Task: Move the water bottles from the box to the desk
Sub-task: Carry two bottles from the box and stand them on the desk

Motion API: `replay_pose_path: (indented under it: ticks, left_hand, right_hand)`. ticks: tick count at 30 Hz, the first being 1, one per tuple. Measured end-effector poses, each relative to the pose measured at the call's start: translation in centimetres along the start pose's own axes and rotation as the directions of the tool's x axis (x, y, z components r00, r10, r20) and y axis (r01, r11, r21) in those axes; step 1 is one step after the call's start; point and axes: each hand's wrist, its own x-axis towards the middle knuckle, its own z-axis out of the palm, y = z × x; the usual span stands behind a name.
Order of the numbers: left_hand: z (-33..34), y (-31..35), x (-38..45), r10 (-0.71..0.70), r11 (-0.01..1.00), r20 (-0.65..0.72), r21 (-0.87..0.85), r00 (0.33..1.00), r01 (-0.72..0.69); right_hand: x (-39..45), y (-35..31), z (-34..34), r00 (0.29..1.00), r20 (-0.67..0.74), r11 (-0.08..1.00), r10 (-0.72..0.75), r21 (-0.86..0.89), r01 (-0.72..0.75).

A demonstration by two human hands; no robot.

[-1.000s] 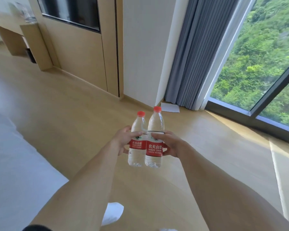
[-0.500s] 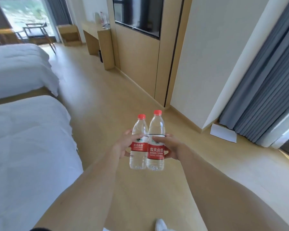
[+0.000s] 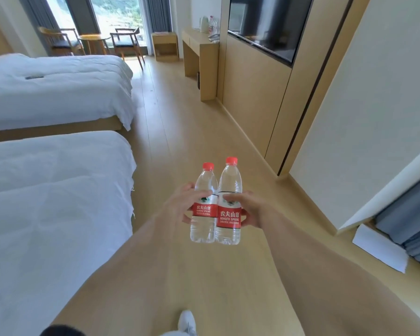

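Left hand: the person's bare left hand point(image 3: 180, 207) is wrapped around a clear plastic water bottle with a red cap and red label point(image 3: 203, 209), thumb across its front, fingers curled behind.
Right hand: the bare right hand point(image 3: 249, 210) grips a second clear plastic bottle with a red cap and red label point(image 3: 229, 209) the same way, thumb laid over the top of the label.
Bottles: both upright, held side by side and touching, out in front of the body above the pale wooden floor point(image 3: 192, 132), the right one a little higher.
Labels: white Chinese characters over "NONGFU SPRING" on the right bottle; the smaller line beneath is too fine to read. The left label carries the same design, partly turned away.
Desk: a light wooden desk point(image 3: 199, 44) stands against the right-hand wall at the far end of the room, well apart from the bottles, with a white kettle point(image 3: 204, 23) on its top.
Surroundings: two beds with white duvets point(image 3: 58, 88) line the left side; a dark wall-mounted screen point(image 3: 267, 23) hangs beside the desk.
Footing: one white shoe point(image 3: 187, 322) shows at the bottom edge.
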Motion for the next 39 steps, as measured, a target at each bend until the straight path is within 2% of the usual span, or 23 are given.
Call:
replay_pose_path:
  ticks: [7, 16, 27, 39]
  left_hand:
    - [-2.4, 3.4, 10.4, -0.008, 1.0, 0.004, -0.025, 1.0, 0.008]
    - [-10.1, 12.5, 25.0, 0.014, 0.999, 0.042, -0.049, 0.999, -0.011]
    - [-17.4, 19.5, 37.4, 0.024, 0.999, -0.019, -0.03, 1.0, -0.024]
    - [-22.6, 28.5, 53.3, 0.011, 0.998, -0.193, -0.066, 0.981, -0.024]
  right_hand:
    - [9.8, -5.6, -0.4, 1.0, -0.001, 0.997, 0.015, -0.074, -0.015]
    - [23.4, -17.1, 1.7, 1.0, -0.001, 0.998, 0.009, -0.059, -0.009]
    - [37.3, -26.2, 4.0, 0.997, 0.078, 0.999, -0.015, -0.031, 0.018]
    - [56.9, -38.5, 4.0, 0.968, 0.248, 0.995, -0.042, -0.076, 0.062]
